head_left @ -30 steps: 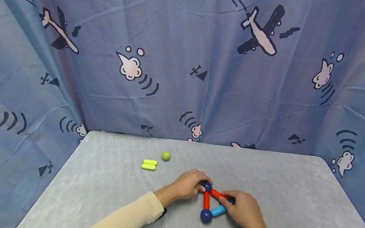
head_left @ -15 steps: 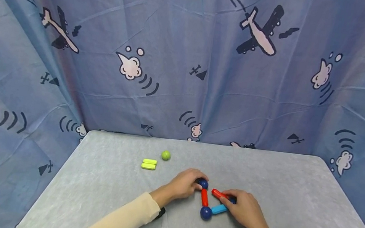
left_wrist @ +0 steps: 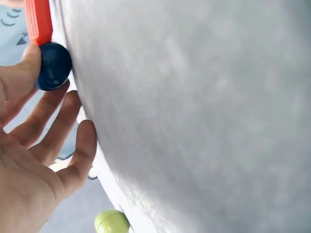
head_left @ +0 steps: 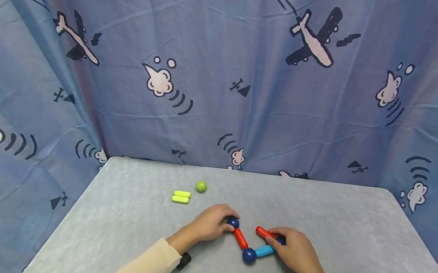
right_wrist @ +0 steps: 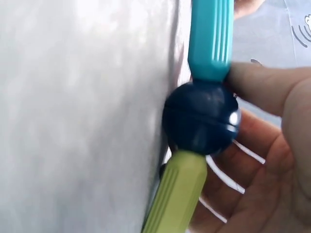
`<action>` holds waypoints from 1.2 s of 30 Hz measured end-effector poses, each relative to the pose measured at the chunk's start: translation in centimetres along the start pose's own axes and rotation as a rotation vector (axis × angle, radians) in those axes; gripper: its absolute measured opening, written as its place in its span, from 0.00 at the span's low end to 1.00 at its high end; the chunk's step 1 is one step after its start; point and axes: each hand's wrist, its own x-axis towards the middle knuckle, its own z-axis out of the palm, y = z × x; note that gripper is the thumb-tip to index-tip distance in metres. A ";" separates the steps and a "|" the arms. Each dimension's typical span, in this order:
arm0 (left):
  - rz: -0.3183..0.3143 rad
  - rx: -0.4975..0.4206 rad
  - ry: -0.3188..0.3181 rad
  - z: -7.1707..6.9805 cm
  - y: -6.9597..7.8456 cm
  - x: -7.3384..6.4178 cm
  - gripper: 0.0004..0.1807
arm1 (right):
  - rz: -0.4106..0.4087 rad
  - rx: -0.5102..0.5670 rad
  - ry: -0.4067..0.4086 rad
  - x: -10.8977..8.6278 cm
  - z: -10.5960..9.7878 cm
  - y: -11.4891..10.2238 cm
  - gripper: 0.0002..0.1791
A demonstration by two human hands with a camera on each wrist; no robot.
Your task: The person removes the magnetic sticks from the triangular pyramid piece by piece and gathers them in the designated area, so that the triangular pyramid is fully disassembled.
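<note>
From where I stand, a navy ball (head_left: 249, 256) sits on the table (head_left: 356, 233), joining a red rod (head_left: 240, 239) to a light-blue rod (head_left: 265, 251). The left hand (head_left: 209, 224) has its grip pinching a second ball (head_left: 234, 222) at that red rod's far end. The right hand (head_left: 298, 254), its grip narrow, holds another red rod (head_left: 265, 233) near a third ball (right_wrist: 201, 118), which touches a yellow-green rod (right_wrist: 177, 194). Farther back are paired lime rods (head_left: 180, 199), a green ball (head_left: 201, 187) and an airplane-print curtain (head_left: 206, 107).
</note>
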 end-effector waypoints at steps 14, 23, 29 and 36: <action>-0.163 -0.092 0.010 -0.7 -0.4 -2.0 0.14 | -0.136 0.041 -0.138 -0.6 -2.4 2.0 0.22; -0.085 -0.092 0.056 -1.0 -1.1 -3.6 0.15 | -0.121 0.031 -0.102 -0.2 -1.9 2.2 0.22; -0.078 -0.054 0.077 -1.0 -1.2 -4.6 0.17 | -0.091 0.014 -0.084 -0.1 -1.8 2.0 0.22; -0.175 -0.052 0.108 -1.3 -1.0 -5.7 0.17 | -0.070 0.006 -0.071 0.0 -1.7 1.8 0.23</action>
